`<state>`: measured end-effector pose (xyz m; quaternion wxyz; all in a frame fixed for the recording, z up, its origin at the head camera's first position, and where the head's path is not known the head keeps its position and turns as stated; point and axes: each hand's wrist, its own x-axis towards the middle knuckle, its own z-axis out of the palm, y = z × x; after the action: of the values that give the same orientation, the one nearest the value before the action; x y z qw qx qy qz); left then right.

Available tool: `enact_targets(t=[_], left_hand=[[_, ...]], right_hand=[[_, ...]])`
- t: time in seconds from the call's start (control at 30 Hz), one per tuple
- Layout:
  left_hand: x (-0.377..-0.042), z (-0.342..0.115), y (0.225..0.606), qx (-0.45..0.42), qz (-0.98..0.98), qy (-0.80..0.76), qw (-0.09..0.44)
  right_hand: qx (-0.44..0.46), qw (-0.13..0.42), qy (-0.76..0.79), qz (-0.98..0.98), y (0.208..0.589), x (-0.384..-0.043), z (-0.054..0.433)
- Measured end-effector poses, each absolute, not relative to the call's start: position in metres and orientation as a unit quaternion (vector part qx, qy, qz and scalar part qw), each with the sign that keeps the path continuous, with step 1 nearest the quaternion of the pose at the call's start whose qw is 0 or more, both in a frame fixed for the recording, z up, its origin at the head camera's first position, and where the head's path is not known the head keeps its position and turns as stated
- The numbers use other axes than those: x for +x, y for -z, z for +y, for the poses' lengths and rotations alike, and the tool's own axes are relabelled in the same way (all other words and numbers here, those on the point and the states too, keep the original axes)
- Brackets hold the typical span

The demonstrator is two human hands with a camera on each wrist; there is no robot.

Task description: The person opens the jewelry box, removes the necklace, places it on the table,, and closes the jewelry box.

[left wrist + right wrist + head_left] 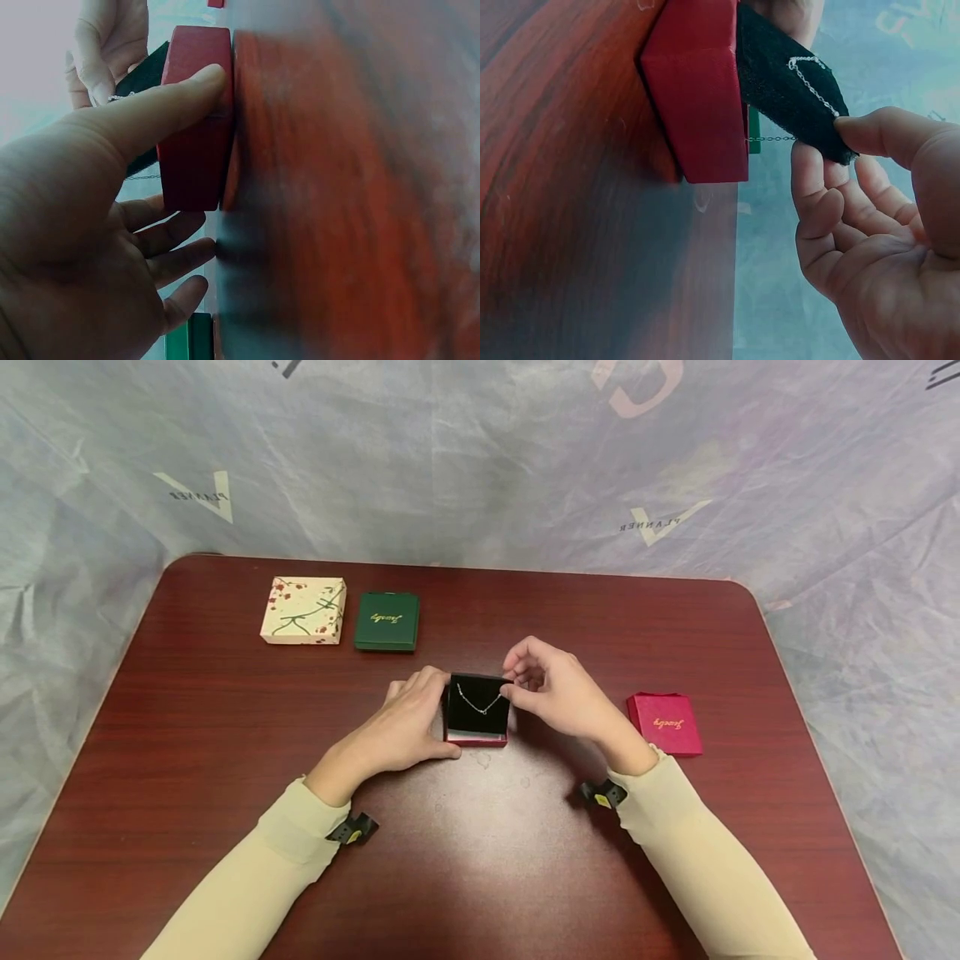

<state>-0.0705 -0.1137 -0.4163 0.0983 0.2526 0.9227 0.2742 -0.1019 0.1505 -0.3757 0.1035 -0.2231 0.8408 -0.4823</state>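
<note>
On the table, a small red jewelry box stands with its top off. My left hand holds it from the left, thumb on the near wall and fingers round the other side. A black velvet pad slants up out of the box, its near edge lower, showing a white strip inside. My right hand pinches the pad's raised right corner between thumb and fingers. A thin silver necklace drapes across the pad's face in a V. Part of its chain runs behind the pad toward the box.
A red box lid with gold lettering lies to the right, beside my right forearm. Farther back on the left sit a green jewelry box and a cream box with a floral print. A grey cloth hangs behind the table.
</note>
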Motion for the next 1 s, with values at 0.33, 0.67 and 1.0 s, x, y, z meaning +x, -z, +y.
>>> enact_targets(t=[0.33, 0.67, 1.0], left_hand=[[-0.071, -0.116, 0.415, 0.250, 0.914, -0.300, 0.106], [-0.074, -0.121, 0.404, 0.235, 0.876, -0.412, 0.084], [-0.071, -0.116, 0.392, 0.172, 0.809, -0.545, 0.136]], right_hand=[[-0.223, 0.109, 0.491, 0.835, 0.373, -0.106, 0.155], [-0.219, 0.113, 0.505, 0.827, 0.370, -0.108, 0.156], [-0.212, 0.122, 0.530, 0.812, 0.368, -0.110, 0.157]])
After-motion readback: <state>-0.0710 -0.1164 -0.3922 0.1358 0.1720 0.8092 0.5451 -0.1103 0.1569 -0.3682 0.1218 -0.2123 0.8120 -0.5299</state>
